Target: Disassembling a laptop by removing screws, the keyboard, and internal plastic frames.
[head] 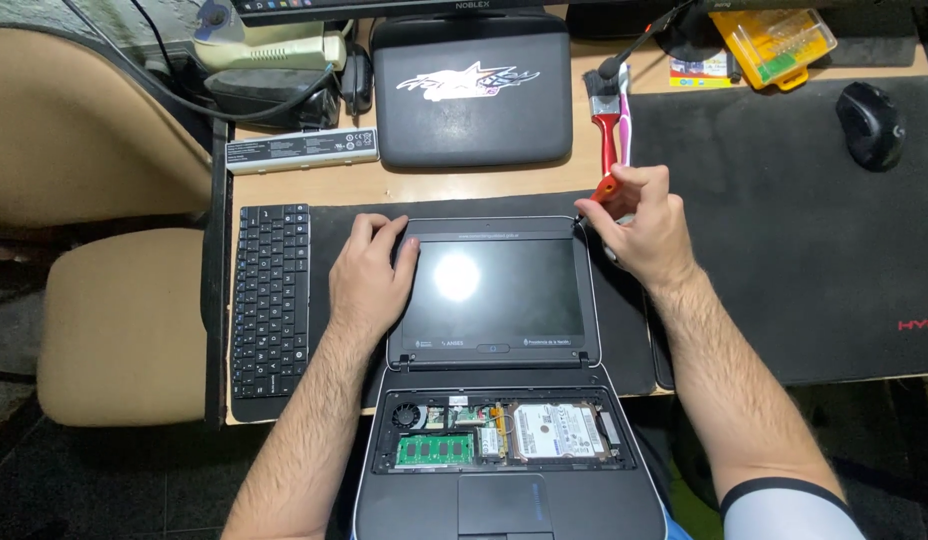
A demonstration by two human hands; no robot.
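A small grey laptop lies opened flat on the desk, its dark screen (494, 290) away from me and its base (504, 470) near me with the keyboard removed. A fan, a green memory stick and a silver hard drive show inside. My left hand (369, 280) rests flat on the screen's left bezel. My right hand (644, 230) pinches a small orange-handled tool (606, 190) at the screen's upper right corner.
The detached black keyboard (272, 300) lies left of the laptop. Behind are a white battery bar (302, 150), a second closed dark laptop (472, 90), a red-handled brush (610, 115), a yellow bit case (774, 45) and a black mouse (870, 125) on a black mat.
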